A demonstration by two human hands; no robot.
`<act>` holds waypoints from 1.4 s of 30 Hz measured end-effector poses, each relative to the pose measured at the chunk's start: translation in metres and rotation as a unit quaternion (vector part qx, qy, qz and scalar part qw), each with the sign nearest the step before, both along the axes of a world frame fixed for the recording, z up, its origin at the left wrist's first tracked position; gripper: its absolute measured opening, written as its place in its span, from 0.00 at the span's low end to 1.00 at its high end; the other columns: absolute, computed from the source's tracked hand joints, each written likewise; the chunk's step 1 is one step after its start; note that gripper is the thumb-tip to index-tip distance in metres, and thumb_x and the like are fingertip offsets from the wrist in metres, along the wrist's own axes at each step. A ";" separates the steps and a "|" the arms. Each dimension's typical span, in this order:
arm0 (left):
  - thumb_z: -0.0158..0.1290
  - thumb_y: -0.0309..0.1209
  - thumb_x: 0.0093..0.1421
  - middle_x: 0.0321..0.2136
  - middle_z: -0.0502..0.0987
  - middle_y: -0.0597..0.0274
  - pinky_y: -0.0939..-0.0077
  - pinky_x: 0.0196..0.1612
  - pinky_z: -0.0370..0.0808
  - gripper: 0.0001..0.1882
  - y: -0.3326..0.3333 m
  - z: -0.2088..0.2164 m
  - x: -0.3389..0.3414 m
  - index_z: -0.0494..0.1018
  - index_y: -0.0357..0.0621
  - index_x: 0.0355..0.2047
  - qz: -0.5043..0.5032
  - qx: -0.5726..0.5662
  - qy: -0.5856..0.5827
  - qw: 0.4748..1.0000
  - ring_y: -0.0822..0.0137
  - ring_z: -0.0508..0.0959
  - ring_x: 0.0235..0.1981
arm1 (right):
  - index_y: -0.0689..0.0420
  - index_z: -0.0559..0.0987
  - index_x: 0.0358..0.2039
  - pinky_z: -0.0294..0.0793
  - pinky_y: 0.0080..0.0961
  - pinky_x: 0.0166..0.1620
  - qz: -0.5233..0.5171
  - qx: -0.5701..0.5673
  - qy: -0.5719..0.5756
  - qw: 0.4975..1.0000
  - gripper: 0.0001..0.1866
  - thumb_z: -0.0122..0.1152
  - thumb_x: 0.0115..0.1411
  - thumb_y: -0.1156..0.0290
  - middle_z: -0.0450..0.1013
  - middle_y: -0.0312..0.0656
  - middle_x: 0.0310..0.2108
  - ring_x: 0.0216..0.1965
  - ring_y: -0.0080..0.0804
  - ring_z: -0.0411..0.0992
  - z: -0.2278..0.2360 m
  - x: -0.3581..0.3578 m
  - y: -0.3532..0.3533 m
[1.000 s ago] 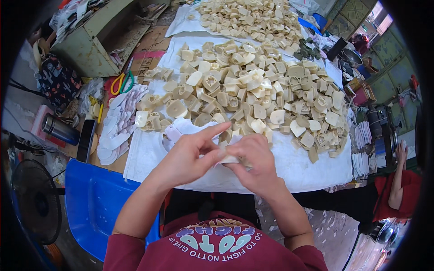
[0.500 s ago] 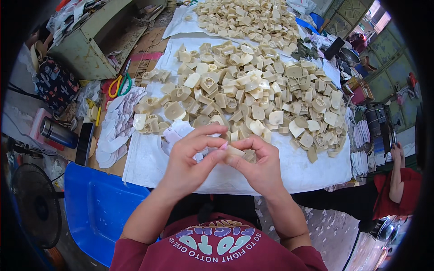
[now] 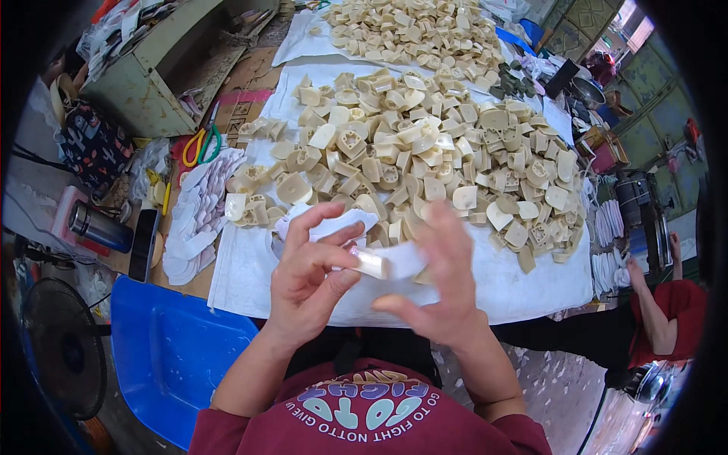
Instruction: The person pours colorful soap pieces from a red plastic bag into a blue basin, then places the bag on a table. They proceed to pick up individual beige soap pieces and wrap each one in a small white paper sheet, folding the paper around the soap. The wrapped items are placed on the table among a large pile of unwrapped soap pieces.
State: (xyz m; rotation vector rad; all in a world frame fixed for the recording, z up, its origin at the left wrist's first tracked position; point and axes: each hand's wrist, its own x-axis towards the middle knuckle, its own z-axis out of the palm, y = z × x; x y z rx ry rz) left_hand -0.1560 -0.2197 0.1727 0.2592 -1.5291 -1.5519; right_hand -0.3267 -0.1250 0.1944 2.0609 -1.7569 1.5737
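My left hand (image 3: 307, 284) pinches a small cream plastic heel block (image 3: 370, 263) between thumb and fingers, above the table's front edge. A white flexible strip (image 3: 406, 260) sticks out from the block toward the right, smeared by motion. My right hand (image 3: 449, 292) is beside the strip's end, with its thumb and blurred fingers apart; whether it brushes the strip I cannot tell. Just behind my left hand lie loose white cut pieces (image 3: 349, 224). Past both hands spreads a large pile of similar cream heel blocks (image 3: 425, 152) on a white cloth (image 3: 250, 280).
White sole-shaped pieces (image 3: 193, 212) are stacked at left, near scissors (image 3: 203, 144), a phone (image 3: 144, 243) and a steel flask (image 3: 98, 226). A blue tub (image 3: 163, 341) and a fan (image 3: 61, 345) stand at lower left. At right, another person in red (image 3: 667, 318) works.
My right hand has come away from the block and its fingers have spread. The block in my left hand is now turned, and a white strip shows beside it.
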 end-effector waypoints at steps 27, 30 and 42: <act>0.59 0.13 0.45 0.39 0.75 0.43 0.70 0.30 0.77 0.15 0.009 -0.017 -0.013 0.72 0.36 0.34 0.191 -0.326 -0.067 0.923 0.53 0.79 0.32 | 0.67 0.75 0.50 0.68 0.27 0.56 0.039 0.157 -0.471 0.867 0.16 0.57 0.62 0.75 0.73 0.52 0.51 0.52 0.32 0.72 -0.010 0.038 0.012; 0.58 0.13 0.46 0.40 0.75 0.43 0.72 0.30 0.77 0.15 0.011 -0.017 -0.015 0.71 0.36 0.35 0.191 -0.289 -0.081 0.935 0.53 0.79 0.32 | 0.65 0.76 0.50 0.68 0.24 0.56 0.024 0.130 -0.359 0.924 0.17 0.60 0.60 0.76 0.73 0.50 0.51 0.54 0.30 0.71 -0.017 0.037 0.009; 0.54 0.14 0.52 0.45 0.71 0.47 0.78 0.31 0.77 0.10 0.013 -0.007 -0.019 0.71 0.36 0.35 0.160 -0.168 -0.138 0.963 0.64 0.79 0.33 | 0.59 0.78 0.38 0.65 0.38 0.57 0.055 0.033 -0.224 0.972 0.10 0.63 0.55 0.77 0.75 0.47 0.46 0.56 0.45 0.68 -0.039 0.021 -0.016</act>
